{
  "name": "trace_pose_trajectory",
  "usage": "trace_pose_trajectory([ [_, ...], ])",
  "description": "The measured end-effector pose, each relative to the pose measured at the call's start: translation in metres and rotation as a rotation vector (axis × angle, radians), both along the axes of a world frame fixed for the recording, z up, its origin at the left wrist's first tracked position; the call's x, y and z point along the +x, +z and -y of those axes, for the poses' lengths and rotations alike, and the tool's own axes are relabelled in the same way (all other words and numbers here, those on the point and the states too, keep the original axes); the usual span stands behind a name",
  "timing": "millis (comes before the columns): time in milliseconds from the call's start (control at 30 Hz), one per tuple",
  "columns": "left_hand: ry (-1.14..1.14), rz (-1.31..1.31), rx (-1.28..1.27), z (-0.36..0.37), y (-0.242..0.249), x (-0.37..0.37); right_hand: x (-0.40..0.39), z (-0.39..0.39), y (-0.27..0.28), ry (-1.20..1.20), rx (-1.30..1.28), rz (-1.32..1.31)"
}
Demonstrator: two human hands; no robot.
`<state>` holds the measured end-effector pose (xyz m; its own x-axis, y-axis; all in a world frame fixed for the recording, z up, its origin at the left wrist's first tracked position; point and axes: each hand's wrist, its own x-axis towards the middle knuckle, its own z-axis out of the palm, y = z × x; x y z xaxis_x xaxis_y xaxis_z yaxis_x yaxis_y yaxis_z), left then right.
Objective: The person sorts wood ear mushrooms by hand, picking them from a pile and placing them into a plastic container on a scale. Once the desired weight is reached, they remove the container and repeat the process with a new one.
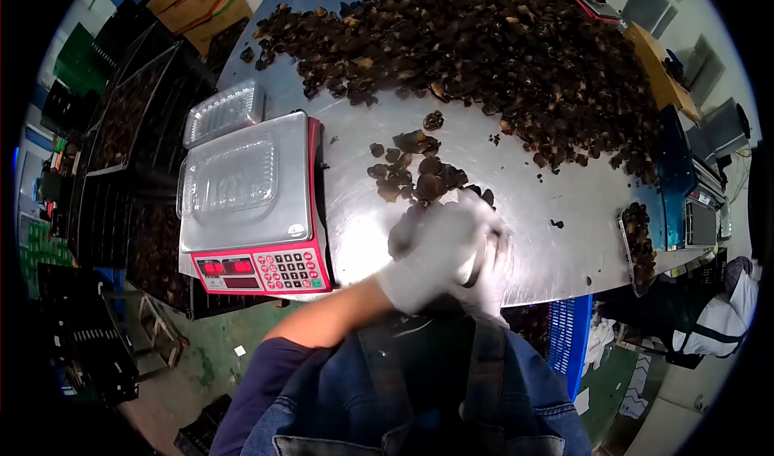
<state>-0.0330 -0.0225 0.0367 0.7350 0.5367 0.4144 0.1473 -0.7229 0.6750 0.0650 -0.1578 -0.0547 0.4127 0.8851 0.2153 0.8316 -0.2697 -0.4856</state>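
My left hand [439,242], in a white glove, reaches in from the left over the metal table [363,246] and is blurred by motion. Close beside it on the right is my right hand [496,270], also gloved and smeared. A dark item shows between the two hands, too blurred to make out. Just beyond my hands lies a small group of dark, curled mushroom-like pieces [429,178]. A red and white scale [254,266] stands to the left, bearing a clear plastic tray [238,174].
A large heap of dark pieces [484,45] covers the table's far side. Another clear tray [226,113] lies behind the scale. A filled clear tray [639,246] is at the right edge. Black racks [137,133] stand left; a blue crate [569,335] is below right.
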Motion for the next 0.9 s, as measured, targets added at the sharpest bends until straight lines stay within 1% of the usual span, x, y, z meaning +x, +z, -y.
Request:
trace_pose_trajectory([
  [33,-0.213,-0.289,-0.177,0.042,0.012,0.018,-0.003,0.002,-0.005,0.005,-0.003,-0.001],
  [100,-0.278,0.078,0.219,0.087,0.012,0.010,-0.009,0.011,-0.020,0.101,0.064,0.308],
  [133,-0.238,0.064,0.151,0.085,0.009,0.005,-0.010,0.013,-0.024,0.108,0.064,0.309],
  [167,-0.199,0.049,0.085,0.076,0.008,-0.002,-0.011,0.013,-0.027,0.071,-0.014,0.228],
  [200,-0.231,-0.362,0.069,0.057,0.002,-0.008,-0.012,0.013,-0.029,0.031,-0.092,0.144],
  [233,-0.027,-0.176,-0.054,0.041,0.006,-0.036,-0.014,0.014,-0.030,-0.010,-0.170,0.058],
  [267,0.007,-0.268,0.211,0.033,-0.011,-0.058,-0.018,0.015,-0.023,0.024,-0.151,0.141],
  [300,0.088,-0.421,0.100,0.029,-0.020,-0.072,-0.022,0.011,-0.014,0.061,-0.205,0.183],
  [367,0.145,-0.640,0.109,0.030,-0.032,-0.097,-0.028,-0.003,0.009,0.063,-0.239,0.103],
  [400,0.156,-0.642,0.111,0.027,-0.039,-0.097,-0.026,-0.022,0.000,0.198,0.339,-0.426],
  [433,0.268,-0.659,0.178,0.022,-0.045,-0.096,-0.023,-0.023,0.008,0.037,-0.025,0.222],
  [467,0.380,-0.676,0.243,0.019,-0.046,-0.094,-0.017,-0.036,0.011,0.008,0.023,0.216],
  [500,0.388,-0.678,0.242,0.011,-0.045,-0.090,-0.009,-0.046,0.013,-0.022,0.069,0.210],
  [533,0.458,-0.745,0.200,-0.005,-0.040,-0.081,-0.001,-0.057,0.019,-0.038,0.018,0.186],
  [567,0.528,-0.810,0.157,-0.021,-0.036,-0.073,0.005,-0.064,0.020,-0.033,0.022,0.186],
  [600,0.535,-0.806,0.160,-0.035,-0.032,-0.068,0.011,-0.070,0.020,-0.002,-0.035,0.117],
  [633,0.531,-0.879,0.114,-0.049,-0.029,-0.062,0.016,-0.077,0.019,0.027,-0.092,0.049],
  [667,0.527,-0.951,0.064,-0.062,-0.025,-0.057,0.018,-0.082,0.017,0.058,-0.087,0.025],
  [700,0.535,-0.948,0.063,-0.077,-0.021,-0.051,0.019,-0.084,0.016,0.117,-0.051,0.012],
  [767,0.386,-1.148,-0.099,-0.105,-0.011,-0.040,0.015,-0.093,0.025,0.149,-0.133,-0.023],
  [800,0.340,-1.114,-0.108,-0.115,-0.016,-0.037,0.013,-0.093,0.030,0.172,-0.119,-0.090],
  [833,0.295,-1.082,-0.116,-0.123,-0.020,-0.035,0.011,-0.093,0.024,0.179,-0.116,-0.092],
  [867,0.244,-1.103,-0.086,-0.128,-0.025,-0.031,0.010,-0.089,0.014,0.213,-0.091,-0.001],
  [900,0.251,-1.104,-0.088,-0.132,-0.028,-0.031,0.008,-0.085,0.008,0.246,-0.067,0.091],
])
